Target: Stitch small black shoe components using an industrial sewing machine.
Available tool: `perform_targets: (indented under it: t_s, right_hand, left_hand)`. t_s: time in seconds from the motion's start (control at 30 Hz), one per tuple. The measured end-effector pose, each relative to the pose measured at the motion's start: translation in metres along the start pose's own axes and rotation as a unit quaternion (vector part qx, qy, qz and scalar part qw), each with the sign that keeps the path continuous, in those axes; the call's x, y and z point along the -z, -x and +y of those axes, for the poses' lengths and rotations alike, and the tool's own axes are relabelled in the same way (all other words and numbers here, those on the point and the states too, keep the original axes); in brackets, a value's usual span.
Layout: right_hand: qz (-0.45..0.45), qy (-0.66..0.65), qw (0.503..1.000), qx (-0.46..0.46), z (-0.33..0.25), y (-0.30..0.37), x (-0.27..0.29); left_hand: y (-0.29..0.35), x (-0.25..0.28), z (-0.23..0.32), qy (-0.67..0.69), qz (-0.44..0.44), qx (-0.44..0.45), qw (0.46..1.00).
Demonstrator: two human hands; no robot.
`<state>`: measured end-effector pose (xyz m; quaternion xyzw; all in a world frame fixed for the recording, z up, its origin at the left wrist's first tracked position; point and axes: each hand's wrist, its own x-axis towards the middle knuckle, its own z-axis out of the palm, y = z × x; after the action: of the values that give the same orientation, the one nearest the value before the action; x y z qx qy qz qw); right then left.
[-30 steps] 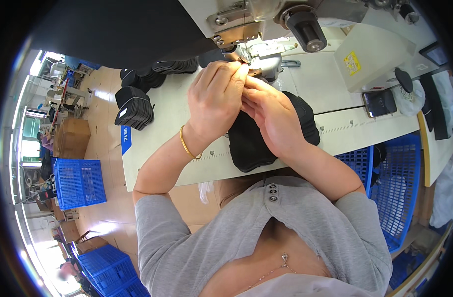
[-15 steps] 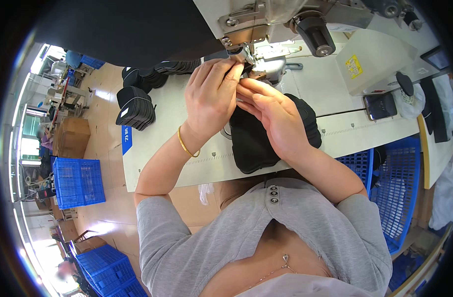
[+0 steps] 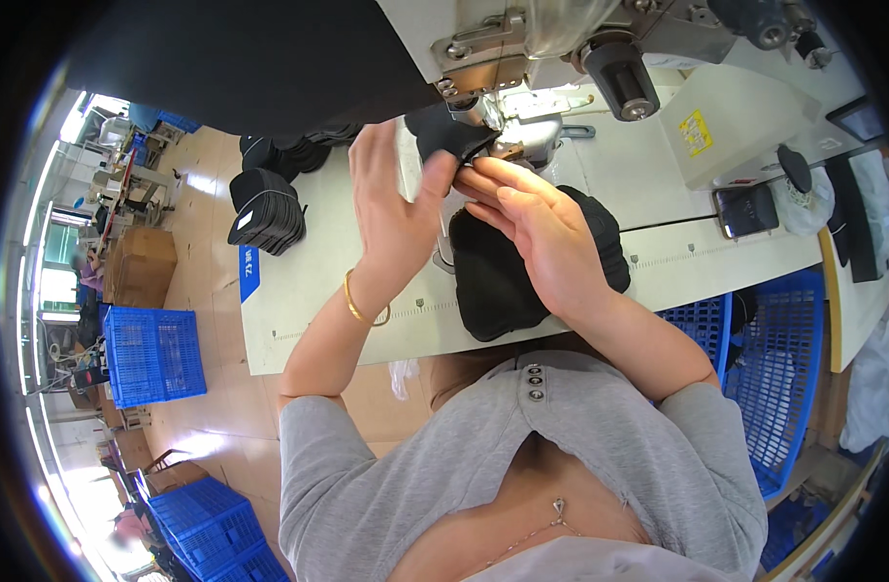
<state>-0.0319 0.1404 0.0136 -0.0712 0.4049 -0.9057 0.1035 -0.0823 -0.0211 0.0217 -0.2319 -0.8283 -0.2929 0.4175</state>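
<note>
A curved black fabric piece [image 3: 443, 134] lies under the sewing machine's needle area [image 3: 491, 109], its near edge raised. My right hand [image 3: 551, 228] has its fingertips pressed together on that edge, close to the presser foot. My left hand [image 3: 398, 209] is beside the piece with fingers spread, the fingers blurred by motion; its thumb is next to the piece's near edge. A stack of black fabric pieces [image 3: 498, 291] lies on the table below my right hand, partly covered by it.
Bundled stacks of black pieces [image 3: 267, 211] sit at the table's left edge. A phone [image 3: 746, 212] lies on the right, near the machine's pale housing [image 3: 736, 121]. Blue crates stand on the floor at left [image 3: 155, 357] and beside the table at right [image 3: 770, 378].
My left hand has moved left, off the needle area, and its fingers have opened out. More of the black fabric piece now shows. My right hand has hardly moved.
</note>
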Motion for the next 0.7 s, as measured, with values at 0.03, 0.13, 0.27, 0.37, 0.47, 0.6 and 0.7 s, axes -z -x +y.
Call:
perform_targets:
  t_s: [0.03,0.13,0.27,0.37,0.47,0.6,0.7]
  right_hand:
    - [-0.002,0.001,1.0,-0.001,-0.002,0.001,-0.001]
    - [-0.027,0.035,0.999,-0.004,-0.006,0.002,-0.003]
    - [-0.039,0.04,0.998,-0.001,-0.007,0.001,0.0]
    - [-0.041,0.051,0.998,-0.008,-0.008,0.001,0.002]
    - [-0.036,0.072,0.997,-0.017,-0.015,0.004,0.006]
    - [-0.045,0.16,0.986,-0.019,-0.024,0.001,0.009]
    - [-0.035,0.183,0.982,0.01,-0.026,-0.004,0.011]
  left_hand:
    - [0.005,0.0,-0.01,-0.001,0.002,0.001,1.0]
    - [0.003,0.005,-0.046,0.634,-0.194,0.56,0.497]
    - [-0.013,-0.013,-0.037,0.626,-0.169,0.538,0.539]
    - [-0.03,-0.016,-0.041,0.619,-0.169,0.526,0.559]
    - [-0.037,-0.008,-0.038,0.573,-0.107,0.468,0.664]
    - [-0.033,0.0,-0.006,0.55,-0.105,0.413,0.718]
    - [-0.038,-0.002,-0.013,0.493,-0.132,0.399,0.762]
